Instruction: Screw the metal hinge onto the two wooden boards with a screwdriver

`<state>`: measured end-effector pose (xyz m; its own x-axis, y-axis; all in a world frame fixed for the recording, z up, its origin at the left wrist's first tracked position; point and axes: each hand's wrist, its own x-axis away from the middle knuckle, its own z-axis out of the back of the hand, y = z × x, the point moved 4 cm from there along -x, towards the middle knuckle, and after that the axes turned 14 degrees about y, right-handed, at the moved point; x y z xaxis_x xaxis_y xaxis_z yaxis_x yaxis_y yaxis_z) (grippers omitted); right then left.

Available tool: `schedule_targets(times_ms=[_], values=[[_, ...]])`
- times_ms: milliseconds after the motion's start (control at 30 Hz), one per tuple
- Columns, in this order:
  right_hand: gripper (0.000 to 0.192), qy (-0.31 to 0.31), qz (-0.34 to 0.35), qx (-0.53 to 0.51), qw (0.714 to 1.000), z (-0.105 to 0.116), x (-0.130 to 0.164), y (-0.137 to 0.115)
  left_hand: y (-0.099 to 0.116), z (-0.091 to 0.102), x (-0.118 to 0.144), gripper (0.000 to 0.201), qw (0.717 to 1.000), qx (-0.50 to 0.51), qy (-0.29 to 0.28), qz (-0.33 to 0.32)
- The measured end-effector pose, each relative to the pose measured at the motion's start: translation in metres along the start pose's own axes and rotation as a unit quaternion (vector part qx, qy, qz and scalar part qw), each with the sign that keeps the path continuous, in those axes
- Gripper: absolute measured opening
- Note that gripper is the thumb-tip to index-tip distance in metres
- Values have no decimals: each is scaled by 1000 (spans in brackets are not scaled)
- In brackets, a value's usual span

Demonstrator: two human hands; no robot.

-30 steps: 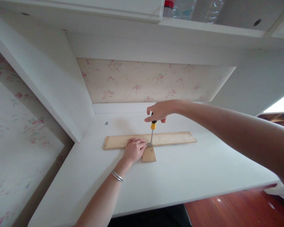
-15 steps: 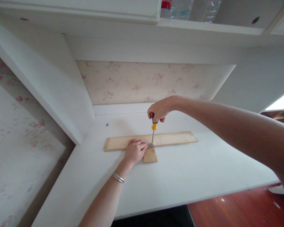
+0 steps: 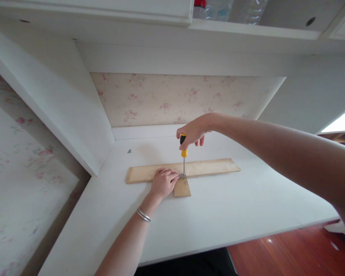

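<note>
White laminate desk (image 3: 218, 214) fills the lower half of the frame, enclosed by white side panels and a floral-papered back panel (image 3: 175, 97) at upper centre; a shelf edge with plastic bottles (image 3: 232, 7) runs along the top, and red-brown floor (image 3: 290, 253) shows at lower right.

Right arm enters from the right edge, extended leftward and slightly upward toward frame centre, forearm nearly straight, wrist flexed downward. Right hand (image 3: 193, 132) sits above the workpiece at centre, fingers curled together around the top of the screwdriver (image 3: 184, 153), whose black-and-yellow handle emerges below the fist. Tool stands close to upright, its metal shaft pointing down to a small metal bracket (image 3: 182, 176).

Left arm rises from the bottom edge toward centre, forearm angled up and to the right, a silver bangle (image 3: 143, 215) at the wrist. Left hand (image 3: 162, 183) lies palm-down, fingers pressed together and bent, resting on the long wooden strip (image 3: 207, 168), fingertips touching the bracket just left of the screwdriver tip.

Long strip lies flat across the centre of the desk, running left to right. Short wooden piece (image 3: 182, 188) lies flat just below it, meeting it at a right angle beneath the bracket. Small dark speck (image 3: 129, 151) rests on the desk to the upper left of the strip.
</note>
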<state>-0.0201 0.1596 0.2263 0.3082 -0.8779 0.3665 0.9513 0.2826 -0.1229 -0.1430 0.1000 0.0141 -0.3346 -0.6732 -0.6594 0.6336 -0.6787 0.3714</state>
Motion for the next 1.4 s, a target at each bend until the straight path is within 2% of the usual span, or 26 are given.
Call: schedule_targets(times_ms=[100,167,267,300,400,500,567,633,733,867,967,1000,1100,1200,1233,1333,1400], values=[[41,14,-11,39,999,2,0,0,0,0,0,22,1000,1,0,1],[39,17,7,40,999,2,0,0,0,0,0,22,1000,3,1,0],[66,5,17,11,1000,1,0,-1,0,1,-1,22,1000,3,-1,-2],[68,3,10,12,1000,1,-1,0,1,1,-1,22,1000,3,-1,-1],[54,12,-18,54,998,0,-4,2,1,1,-1,22,1000,1,-1,0],[44,14,0,57,998,1,-3,0,1,0,-1,21,1000,1,-1,1],[58,1,9,26,1000,0,0,-3,1,0,-1,20,1000,2,-1,1],[70,-7,-13,10,1000,0,2,-3,1,0,-1,20,1000,3,0,1],[60,4,-63,24,998,1,1,1,1,0,-1,21,1000,4,3,3],[44,19,-35,29,999,1,-1,1,1,0,0,21,1000,7,1,2],[70,34,-12,1,999,0,0,-2,0,-1,-1,21,1000,9,-3,5],[74,40,-18,-1,999,0,0,-2,0,-1,-1,21,1000,8,-3,6],[56,47,-47,43,997,1,-3,2,-1,-2,-1,22,1000,7,-3,6],[42,51,-27,66,996,1,-5,3,-1,-2,0,22,1000,7,-3,4],[44,54,-11,57,997,1,-5,3,-1,-2,0,22,1000,6,-2,5],[71,61,10,24,998,1,-3,1,-1,-2,1,22,1000,4,0,5],[65,65,-12,34,997,2,-3,2,-2,-2,1,22,1000,4,1,5]])
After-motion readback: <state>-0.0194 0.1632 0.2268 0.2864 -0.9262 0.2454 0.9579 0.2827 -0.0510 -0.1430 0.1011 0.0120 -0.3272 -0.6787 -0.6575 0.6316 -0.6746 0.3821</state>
